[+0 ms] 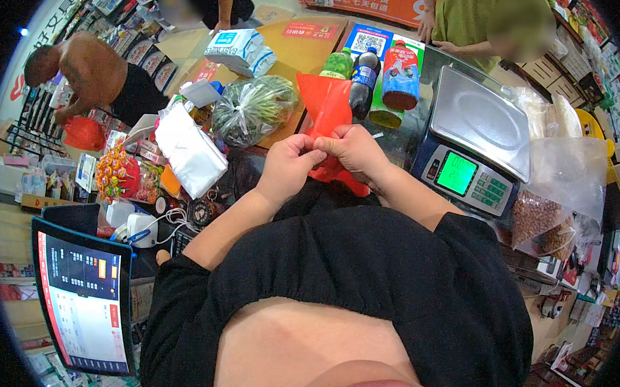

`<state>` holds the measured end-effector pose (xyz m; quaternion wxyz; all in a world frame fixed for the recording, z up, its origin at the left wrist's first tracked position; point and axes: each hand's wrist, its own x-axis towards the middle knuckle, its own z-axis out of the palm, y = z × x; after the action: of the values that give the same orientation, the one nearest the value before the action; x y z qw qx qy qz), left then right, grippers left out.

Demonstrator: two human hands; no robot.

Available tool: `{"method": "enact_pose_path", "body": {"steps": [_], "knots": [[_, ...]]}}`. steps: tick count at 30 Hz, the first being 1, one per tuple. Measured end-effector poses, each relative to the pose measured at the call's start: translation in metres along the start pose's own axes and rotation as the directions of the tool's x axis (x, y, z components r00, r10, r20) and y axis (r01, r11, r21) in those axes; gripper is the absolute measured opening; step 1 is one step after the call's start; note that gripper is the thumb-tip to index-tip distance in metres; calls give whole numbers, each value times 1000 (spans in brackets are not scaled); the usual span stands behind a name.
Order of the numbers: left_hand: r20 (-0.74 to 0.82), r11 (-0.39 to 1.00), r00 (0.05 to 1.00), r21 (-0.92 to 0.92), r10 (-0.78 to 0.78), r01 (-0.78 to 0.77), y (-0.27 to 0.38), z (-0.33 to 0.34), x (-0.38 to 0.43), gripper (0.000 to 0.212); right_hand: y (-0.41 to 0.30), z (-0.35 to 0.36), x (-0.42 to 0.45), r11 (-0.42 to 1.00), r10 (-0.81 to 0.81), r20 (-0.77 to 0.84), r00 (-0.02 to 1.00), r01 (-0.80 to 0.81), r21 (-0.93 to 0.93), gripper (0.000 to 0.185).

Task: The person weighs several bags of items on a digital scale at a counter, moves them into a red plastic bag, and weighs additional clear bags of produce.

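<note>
My left hand (289, 165) and my right hand (356, 152) meet in front of my chest, fingertips pinching a red plastic bag (323, 101). Part of the bag rises beyond my fingers and the rest hangs below them. Just past it on the counter are a green-capped bottle (337, 65), a dark drink bottle with a blue label (364, 85) and a large red-and-blue bottle (401, 76). Left of the red bag, leafy greens in a clear plastic bag (254, 107) rest near packs of baby wipes (236, 50).
A digital scale (479, 129) stands at right, beside bags of brown pellets (540, 221). At left are a stack of white plastic bags (191, 151), a lollipop display (117, 173) and a monitor (82, 296). Several people stand beyond the counter.
</note>
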<state>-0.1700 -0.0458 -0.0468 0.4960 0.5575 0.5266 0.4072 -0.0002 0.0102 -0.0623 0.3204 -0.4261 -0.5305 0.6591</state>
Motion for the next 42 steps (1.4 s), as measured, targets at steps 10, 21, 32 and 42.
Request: {"method": "enact_pose_path", "body": {"steps": [10, 21, 32, 42], "knots": [[10, 440, 997, -897, -76, 43, -13, -69, -5, 33, 12, -103, -10, 772, -183, -137, 974, 56, -633, 29], [-79, 966, 963, -3, 257, -258, 54, -21, -18, 35, -83, -29, -16, 283, -531, 503, 682, 702, -653, 74], [-178, 832, 925, 406, -334, 379, 14, -67, -48, 24, -81, -155, 101, 485, -422, -428, 799, -200, -851, 101], [-176, 880, 962, -463, -209, 106, 17, -37, -53, 4, -46, -187, 152, 606, 133, -572, 809, -523, -599, 114]]}}
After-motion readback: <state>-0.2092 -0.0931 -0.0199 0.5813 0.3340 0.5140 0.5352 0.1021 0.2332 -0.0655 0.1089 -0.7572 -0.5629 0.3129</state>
